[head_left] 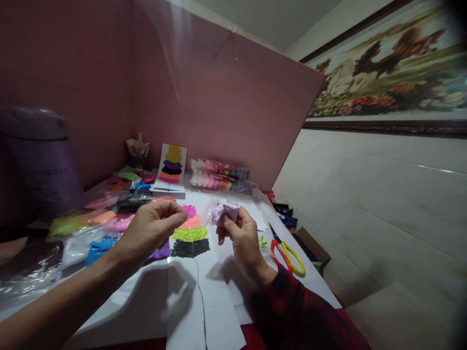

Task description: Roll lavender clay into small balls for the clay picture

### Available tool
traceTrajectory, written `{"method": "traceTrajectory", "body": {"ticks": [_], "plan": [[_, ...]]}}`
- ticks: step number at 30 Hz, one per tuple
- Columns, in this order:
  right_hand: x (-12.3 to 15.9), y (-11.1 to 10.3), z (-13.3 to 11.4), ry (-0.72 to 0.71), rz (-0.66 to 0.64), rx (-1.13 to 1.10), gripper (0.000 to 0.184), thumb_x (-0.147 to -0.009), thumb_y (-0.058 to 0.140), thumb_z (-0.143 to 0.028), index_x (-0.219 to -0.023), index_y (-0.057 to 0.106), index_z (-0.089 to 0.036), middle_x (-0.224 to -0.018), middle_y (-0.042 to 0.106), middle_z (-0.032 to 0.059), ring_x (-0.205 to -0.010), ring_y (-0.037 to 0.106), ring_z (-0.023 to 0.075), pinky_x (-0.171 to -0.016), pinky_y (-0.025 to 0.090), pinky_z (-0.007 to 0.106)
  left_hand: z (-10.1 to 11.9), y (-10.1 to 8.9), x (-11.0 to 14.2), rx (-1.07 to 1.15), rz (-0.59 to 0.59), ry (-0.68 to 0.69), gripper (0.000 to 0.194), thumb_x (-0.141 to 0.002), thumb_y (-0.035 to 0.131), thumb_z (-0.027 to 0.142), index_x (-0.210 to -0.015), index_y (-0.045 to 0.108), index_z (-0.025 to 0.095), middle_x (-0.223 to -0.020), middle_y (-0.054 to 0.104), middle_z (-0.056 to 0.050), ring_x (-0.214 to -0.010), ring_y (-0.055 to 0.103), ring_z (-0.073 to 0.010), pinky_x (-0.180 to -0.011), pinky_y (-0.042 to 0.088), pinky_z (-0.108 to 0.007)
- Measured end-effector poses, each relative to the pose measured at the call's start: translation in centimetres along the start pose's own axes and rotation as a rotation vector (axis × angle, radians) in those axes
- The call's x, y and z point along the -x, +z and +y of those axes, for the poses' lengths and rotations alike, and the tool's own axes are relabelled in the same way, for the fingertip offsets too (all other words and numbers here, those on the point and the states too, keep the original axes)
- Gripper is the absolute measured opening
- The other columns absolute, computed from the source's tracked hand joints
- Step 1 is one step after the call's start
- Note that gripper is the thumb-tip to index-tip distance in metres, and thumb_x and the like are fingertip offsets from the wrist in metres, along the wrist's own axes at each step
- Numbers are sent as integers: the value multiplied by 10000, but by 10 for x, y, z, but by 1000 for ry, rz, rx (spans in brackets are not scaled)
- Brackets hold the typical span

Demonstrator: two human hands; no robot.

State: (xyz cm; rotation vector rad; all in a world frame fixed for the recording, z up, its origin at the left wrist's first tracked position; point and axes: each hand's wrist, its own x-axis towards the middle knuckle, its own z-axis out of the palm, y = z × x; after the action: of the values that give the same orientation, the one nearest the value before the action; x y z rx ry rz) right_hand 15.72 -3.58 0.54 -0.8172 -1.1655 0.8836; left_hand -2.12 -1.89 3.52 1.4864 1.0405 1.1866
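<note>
My right hand [242,236] grips a small lilac packet of modelling clay [223,213] in clear plastic, held above the table. To its left, my left hand [156,223] is raised with thumb and forefinger pressed together; whatever is between them, if anything, is too small to make out. Below and between the hands lies a white paper sheet [182,296] with a drawn dark stem line. On it is a clay leaf shape [190,234] banded in pink, orange, lime green and dark grey strands.
Red-and-yellow-handled scissors [288,256] lie at the right, near lime clay bits [262,241]. Coloured clay packets [104,216] crowd the left. Behind stand a sample card [171,167], bagged clay sticks [221,176] and a cup of tools [138,153]. A purple bottle [45,170] is far left.
</note>
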Motion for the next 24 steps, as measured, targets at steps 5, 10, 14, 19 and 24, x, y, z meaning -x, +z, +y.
{"method": "traceTrajectory", "body": {"ticks": [5, 10, 14, 19, 24], "plan": [[5, 7, -3, 20, -80, 49, 131, -763, 606, -226, -749, 486, -175, -562, 560, -46, -424, 509, 84, -392, 443, 197, -4, 4, -1, -121, -96, -47, 366, -658, 681, 470, -826, 619, 151, -467, 435, 82, -348, 322, -57, -331, 220, -181], [8, 9, -2, 12, -97, 29, 121, -761, 608, -220, -751, 495, -176, -573, 557, -50, -456, 525, 93, -423, 470, 212, -8, 4, -2, -67, -149, -112, 312, -674, 656, 467, -706, 573, 169, -407, 365, 98, -339, 304, -62, -341, 218, -190], [7, 7, -1, 27, -109, 12, 123, -751, 621, -227, -746, 514, -169, -598, 575, -38, -474, 532, 94, -439, 477, 214, -3, 4, 1, -3, -112, -113, 263, -681, 659, 413, -670, 542, 178, -427, 375, 95, -365, 314, -63, -366, 235, -193], [7, 8, -2, 82, -99, -61, 119, -719, 636, -222, -734, 533, -164, -631, 590, -26, -491, 546, 97, -449, 484, 218, 1, 2, 4, 70, -50, -52, 253, -700, 671, 358, -628, 514, 174, -470, 386, 89, -400, 310, -56, -385, 257, -183], [5, 6, -1, 150, -143, -180, 138, -705, 670, -210, -775, 566, -151, -656, 617, -15, -503, 581, 105, -448, 495, 214, -1, -1, 1, 115, -27, -34, 288, -708, 696, 377, -633, 513, 167, -476, 379, 90, -412, 322, -51, -382, 262, -165]]}}
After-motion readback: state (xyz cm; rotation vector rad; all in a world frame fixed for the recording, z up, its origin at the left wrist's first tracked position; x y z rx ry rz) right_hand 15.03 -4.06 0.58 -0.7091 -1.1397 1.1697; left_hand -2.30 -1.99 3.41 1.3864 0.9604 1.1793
